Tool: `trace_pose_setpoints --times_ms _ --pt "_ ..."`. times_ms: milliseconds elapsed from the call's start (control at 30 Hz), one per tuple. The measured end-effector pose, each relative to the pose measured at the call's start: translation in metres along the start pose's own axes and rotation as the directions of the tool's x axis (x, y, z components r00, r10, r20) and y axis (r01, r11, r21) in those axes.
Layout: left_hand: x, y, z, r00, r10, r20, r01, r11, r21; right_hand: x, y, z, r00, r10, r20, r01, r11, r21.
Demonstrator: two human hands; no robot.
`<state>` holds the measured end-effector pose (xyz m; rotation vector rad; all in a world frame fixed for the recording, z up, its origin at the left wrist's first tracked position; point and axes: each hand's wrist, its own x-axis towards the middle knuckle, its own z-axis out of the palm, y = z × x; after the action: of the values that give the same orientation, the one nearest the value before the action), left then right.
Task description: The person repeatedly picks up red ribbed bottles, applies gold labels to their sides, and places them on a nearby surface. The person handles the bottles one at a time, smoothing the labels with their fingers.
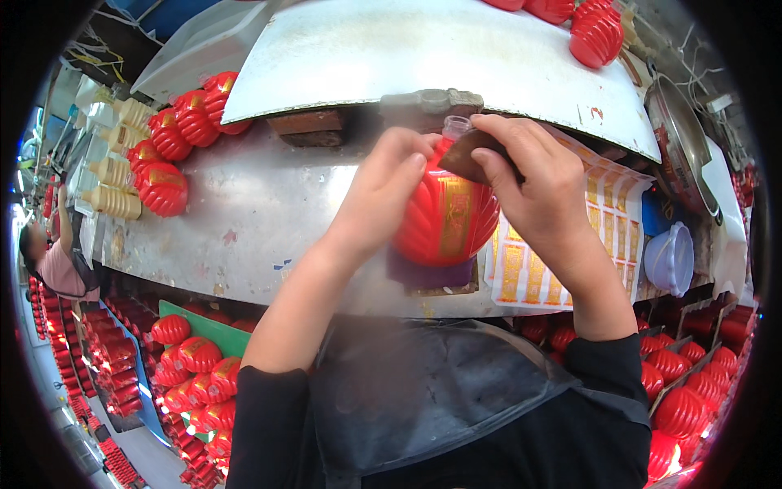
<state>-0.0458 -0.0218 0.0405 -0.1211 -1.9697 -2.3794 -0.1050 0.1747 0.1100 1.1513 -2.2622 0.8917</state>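
A round red ribbed bottle [446, 220] with a gold label strip on its front stands on a dark purple pad [428, 275] at the near edge of a metal worktable [244, 212]. My left hand [376, 196] grips the bottle's left side near the neck. My right hand [533, 183] holds a small dark brown pad [468, 159] pressed against the bottle's upper right shoulder. The bottle's clear neck [455, 125] sticks up between my two hands.
A sheet of gold labels [562, 244] lies right of the bottle. More red bottles [175, 134] and cream ones [114, 175] lie at the table's left. A blue bowl [669, 257] sits far right. Crates of red bottles [195, 367] stand below. Another person [57, 261] is at far left.
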Motion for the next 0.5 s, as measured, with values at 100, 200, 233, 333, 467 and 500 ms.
trace_pose_setpoints --times_ms 100,200,233,333,467,500 --pt "-0.004 0.000 0.001 1.000 -0.009 0.011 0.010 0.999 -0.040 -0.008 0.007 -0.006 0.991 -0.127 -0.031 0.128 0.992 0.024" --pt "-0.004 -0.001 -0.001 1.000 -0.012 0.018 0.013 1.000 -0.012 -0.015 0.006 -0.009 0.993 -0.115 -0.027 0.118 0.988 0.103" --pt "-0.005 -0.002 0.002 1.000 0.010 0.007 -0.010 1.000 0.015 -0.017 0.004 -0.010 0.990 -0.136 -0.034 0.140 0.977 0.163" --pt "-0.003 0.002 0.006 0.997 0.082 -0.011 -0.075 0.952 0.297 -0.019 0.004 -0.010 0.999 -0.053 0.014 0.051 0.996 0.068" --pt "0.004 0.013 0.014 0.989 0.147 -0.015 -0.126 0.890 0.439 -0.036 0.014 -0.013 0.982 -0.164 -0.094 0.166 0.986 0.009" --pt "0.006 0.016 0.015 0.986 0.168 0.011 -0.153 0.867 0.474 -0.043 0.016 -0.014 0.977 -0.176 -0.122 0.187 0.979 0.081"
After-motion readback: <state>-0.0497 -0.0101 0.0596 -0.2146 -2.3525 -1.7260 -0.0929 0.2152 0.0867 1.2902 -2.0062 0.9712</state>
